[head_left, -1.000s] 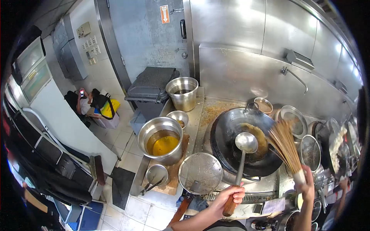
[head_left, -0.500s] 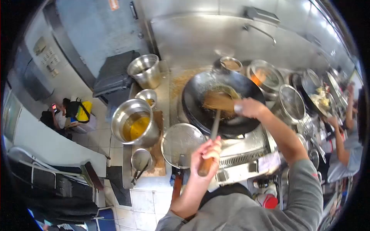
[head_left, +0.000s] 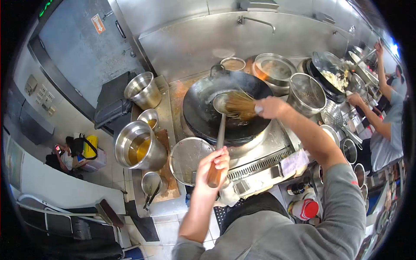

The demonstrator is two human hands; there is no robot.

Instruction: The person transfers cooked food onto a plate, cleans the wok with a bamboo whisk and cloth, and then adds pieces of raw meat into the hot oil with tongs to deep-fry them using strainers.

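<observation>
My left hand (head_left: 212,167) is wrapped round the wooden handle of a metal ladle (head_left: 221,130), whose bowl lies inside a large black wok (head_left: 197,106). Fingers closed, my right hand (head_left: 273,107) grips the end of a bamboo brush (head_left: 241,105). The brush bristles touch or lie right beside the ladle's bowl, in the wok. Some liquid glistens at the wok's bottom.
Left of the wok stand a pot of yellow liquid (head_left: 141,149), a steel pot (head_left: 145,92) and a round strainer (head_left: 186,162). Behind is a wall tap (head_left: 260,21). At the right, a co-worker (head_left: 385,134) holds a wok of food (head_left: 333,80).
The view has shifted, with more of the right side showing. The brush has swung to point left, and the ladle's bowl now shows beside its bristles. The co-worker's one arm is raised.
</observation>
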